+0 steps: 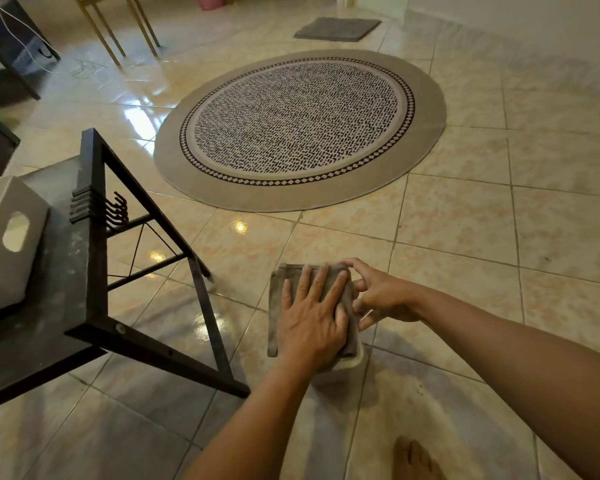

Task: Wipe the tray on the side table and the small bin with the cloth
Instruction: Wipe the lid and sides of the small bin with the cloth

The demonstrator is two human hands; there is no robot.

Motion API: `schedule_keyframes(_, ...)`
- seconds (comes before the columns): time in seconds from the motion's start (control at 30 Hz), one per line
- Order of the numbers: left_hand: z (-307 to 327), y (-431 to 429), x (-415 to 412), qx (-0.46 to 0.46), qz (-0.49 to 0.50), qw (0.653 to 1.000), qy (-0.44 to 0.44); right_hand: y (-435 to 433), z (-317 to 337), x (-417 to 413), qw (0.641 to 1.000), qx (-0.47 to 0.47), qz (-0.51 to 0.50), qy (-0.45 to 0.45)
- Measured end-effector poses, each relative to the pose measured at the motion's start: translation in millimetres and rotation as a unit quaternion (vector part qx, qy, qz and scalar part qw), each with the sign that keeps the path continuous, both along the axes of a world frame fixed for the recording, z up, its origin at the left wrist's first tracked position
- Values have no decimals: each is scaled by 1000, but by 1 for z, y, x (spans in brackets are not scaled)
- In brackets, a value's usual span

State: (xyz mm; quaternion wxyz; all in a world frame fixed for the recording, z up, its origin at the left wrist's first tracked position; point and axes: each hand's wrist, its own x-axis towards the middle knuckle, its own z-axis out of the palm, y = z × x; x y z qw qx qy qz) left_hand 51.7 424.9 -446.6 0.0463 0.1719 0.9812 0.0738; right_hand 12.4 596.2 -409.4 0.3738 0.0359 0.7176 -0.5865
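A small pale bin [347,367] stands on the tiled floor in front of me, mostly hidden by a grey folded cloth [277,299] draped over its top. My left hand [310,320] lies flat on the cloth with fingers spread, pressing it onto the bin. Against the bin's right side, my right hand [378,296] pinches the rim and the cloth's edge with its fingertips. At the far left, a white tray with a handle slot [11,244] sits on the black side table [66,271], well away from both hands.
The side table's black metal frame and legs [201,299] reach toward the bin on its left. A round patterned rug [298,126] lies beyond. Further back are a chair's legs [118,36] and a grey mat [336,27]. My bare foot [416,459] shows at the bottom.
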Motion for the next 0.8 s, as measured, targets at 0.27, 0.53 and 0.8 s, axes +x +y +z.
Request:
schedule_keyframes(0.27, -14, 8, 32, 13, 51, 999, -6, -1, -2, -5, 1000, 8, 13, 2)
schedule_keyframes(0.53, -10, 7, 10, 2, 104, 995, -8, -3, -3, -5, 1000, 21, 11, 5)
schedule_keyframes(0.8, -13, -4, -16, 5, 74, 997, -7, -3, -4, -5, 1000, 8, -3, 8)
